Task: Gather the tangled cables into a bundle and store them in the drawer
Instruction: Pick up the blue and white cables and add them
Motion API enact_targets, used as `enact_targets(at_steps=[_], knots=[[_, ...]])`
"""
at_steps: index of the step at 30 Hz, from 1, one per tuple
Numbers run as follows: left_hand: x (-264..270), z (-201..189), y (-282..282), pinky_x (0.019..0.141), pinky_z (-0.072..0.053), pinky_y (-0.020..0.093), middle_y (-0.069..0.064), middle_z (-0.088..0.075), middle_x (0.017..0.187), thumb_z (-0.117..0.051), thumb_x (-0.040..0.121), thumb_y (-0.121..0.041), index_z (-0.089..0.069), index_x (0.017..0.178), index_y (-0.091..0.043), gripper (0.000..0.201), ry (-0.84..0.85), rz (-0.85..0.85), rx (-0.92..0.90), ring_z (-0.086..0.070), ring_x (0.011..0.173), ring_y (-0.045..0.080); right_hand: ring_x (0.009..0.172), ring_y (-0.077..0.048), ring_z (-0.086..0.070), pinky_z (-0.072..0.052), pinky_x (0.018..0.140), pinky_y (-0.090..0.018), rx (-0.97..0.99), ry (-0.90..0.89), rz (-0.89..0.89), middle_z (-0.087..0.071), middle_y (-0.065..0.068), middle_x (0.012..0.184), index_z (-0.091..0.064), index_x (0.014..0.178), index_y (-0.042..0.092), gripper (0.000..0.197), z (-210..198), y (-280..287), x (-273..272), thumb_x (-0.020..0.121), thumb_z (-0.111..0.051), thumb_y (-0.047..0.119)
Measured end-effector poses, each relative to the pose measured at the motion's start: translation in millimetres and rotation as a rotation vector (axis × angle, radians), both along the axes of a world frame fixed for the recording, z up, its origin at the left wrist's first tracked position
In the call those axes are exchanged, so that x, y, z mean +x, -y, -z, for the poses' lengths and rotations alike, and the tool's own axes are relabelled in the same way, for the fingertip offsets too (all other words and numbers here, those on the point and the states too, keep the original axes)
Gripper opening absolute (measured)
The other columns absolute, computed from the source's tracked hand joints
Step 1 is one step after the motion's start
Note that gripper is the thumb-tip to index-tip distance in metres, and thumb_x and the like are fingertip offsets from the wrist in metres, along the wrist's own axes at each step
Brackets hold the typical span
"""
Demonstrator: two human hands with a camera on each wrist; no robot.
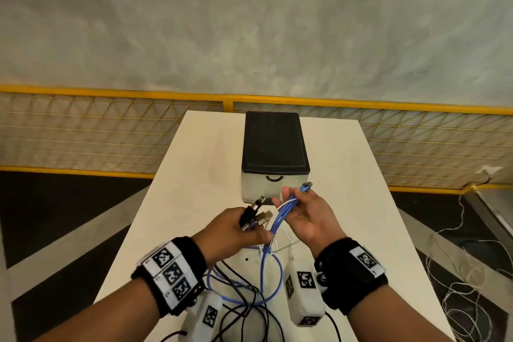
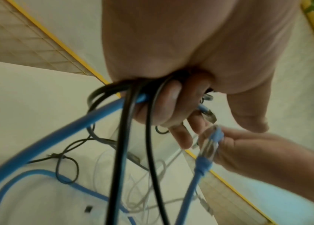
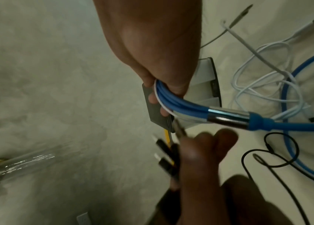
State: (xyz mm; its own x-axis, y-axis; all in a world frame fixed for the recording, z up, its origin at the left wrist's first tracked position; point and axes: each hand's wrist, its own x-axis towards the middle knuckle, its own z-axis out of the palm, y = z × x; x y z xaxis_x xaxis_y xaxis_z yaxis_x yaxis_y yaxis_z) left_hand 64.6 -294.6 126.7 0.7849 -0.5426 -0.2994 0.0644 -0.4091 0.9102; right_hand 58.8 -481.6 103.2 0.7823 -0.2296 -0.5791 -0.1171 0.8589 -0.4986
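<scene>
Two hands [image 1: 230,226] [image 1: 305,216] gripping cables [image 1: 280,216] — drawer [image 1: 273,186] shut.

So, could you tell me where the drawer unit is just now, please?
In the head view the drawer unit stands shut at the table's far middle, just beyond the right hand holding blue cables.

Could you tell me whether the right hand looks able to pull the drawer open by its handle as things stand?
Probably not: the right hand grips blue cables. The path to the drawer handle looks free.
</scene>
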Motion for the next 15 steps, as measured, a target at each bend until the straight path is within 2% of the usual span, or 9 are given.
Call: enact_targets(at_steps=[2, 3, 5, 8, 12, 13, 15], knots=[[-2.1, 4.8, 7.9, 0.084, -0.055, 0.040, -0.002, -0.071, 0.078, -0.083, 0.060, -0.047, -0.066, 0.078, -0.021, 0.036, 0.029, 0.038, 0.045, -0.069, 0.076, 0.014, 0.084, -0.023, -0.064, -0.054, 0.071, -0.050, 0.016, -0.001, 0.022, -0.058, -0.019, 0.093, -0.051, 0.112, 0.005, 0.015, -5.0, 0.2, -0.8, 0.099, -0.044, -0.001], [-3.9, 6.1, 11.0, 0.087, -0.055, 0.043, -0.002, -0.071, 0.078, -0.082, 0.057, -0.048, -0.066, 0.078, -0.020, 0.038, 0.037, 0.029, 0.042, -0.069, 0.078, 0.017, 0.084, -0.024, -0.063, -0.054, 0.072, -0.050, 0.025, 0.002, 0.028, -0.058, -0.019, 0.093, -0.051, 0.111, 0.005, 0.015, -7.9, 0.6, -1.4, 0.099, -0.044, -0.001], [-6.5, 9.7, 16.6, 0.087, -0.054, 0.042, -0.006, -0.068, 0.077, -0.084, 0.060, -0.039, -0.066, 0.082, -0.015, 0.036, 0.021, -0.009, 0.005, -0.066, 0.076, 0.012, 0.083, -0.023, -0.061, -0.052, 0.075, -0.051, 0.052, -0.003, 0.048, -0.056, -0.019, 0.094, -0.051, 0.109, 0.003, 0.013, -10.4, 1.9, -2.1, 0.100, -0.043, -0.002], [-11.4, 9.1, 25.0, 0.074, -0.052, 0.031, -0.004, -0.062, 0.077, -0.083, 0.072, -0.018, -0.062, 0.087, -0.009, 0.027, 0.011, -0.020, -0.045, -0.059, 0.070, 0.009, 0.082, -0.022, -0.060, -0.050, 0.081, -0.050, 0.098, -0.027, 0.044, -0.056, -0.019, 0.093, -0.051, 0.102, 0.001, 0.010, -9.2, -0.6, -2.3, 0.100, -0.041, -0.002], [-14.2, -0.9, 19.4, 0.046, -0.038, 0.012, 0.007, -0.064, 0.073, -0.074, 0.081, -0.005, -0.060, 0.084, -0.007, 0.014, -0.098, 0.046, -0.079, -0.050, 0.045, 0.001, 0.074, -0.019, -0.061, -0.053, 0.071, -0.046, 0.066, -0.084, 0.044, -0.054, -0.018, 0.089, -0.049, 0.096, 0.004, 0.012, -6.4, 5.7, 2.1, 0.099, -0.040, -0.004], [-14.6, -4.8, 13.0, 0.043, -0.035, 0.011, 0.005, -0.065, 0.070, -0.073, 0.082, -0.004, -0.060, 0.082, -0.008, 0.014, -0.122, 0.102, -0.069, -0.047, 0.042, -0.001, 0.070, -0.018, -0.062, -0.053, 0.072, -0.045, 0.031, -0.100, 0.059, -0.054, -0.018, 0.091, -0.048, 0.101, 0.006, 0.017, -3.1, 13.0, 3.9, 0.097, -0.038, -0.007], [-14.2, -11.0, -2.6, 0.042, -0.033, 0.013, -0.004, -0.062, 0.064, -0.072, 0.083, -0.004, -0.061, 0.082, -0.010, 0.013, -0.158, 0.203, -0.038, -0.045, 0.041, -0.001, 0.072, -0.019, -0.062, -0.052, 0.080, -0.043, -0.047, -0.121, 0.051, -0.052, -0.019, 0.098, -0.041, 0.135, 0.014, 0.052, 3.2, 27.0, 5.7, 0.093, -0.035, -0.016]])
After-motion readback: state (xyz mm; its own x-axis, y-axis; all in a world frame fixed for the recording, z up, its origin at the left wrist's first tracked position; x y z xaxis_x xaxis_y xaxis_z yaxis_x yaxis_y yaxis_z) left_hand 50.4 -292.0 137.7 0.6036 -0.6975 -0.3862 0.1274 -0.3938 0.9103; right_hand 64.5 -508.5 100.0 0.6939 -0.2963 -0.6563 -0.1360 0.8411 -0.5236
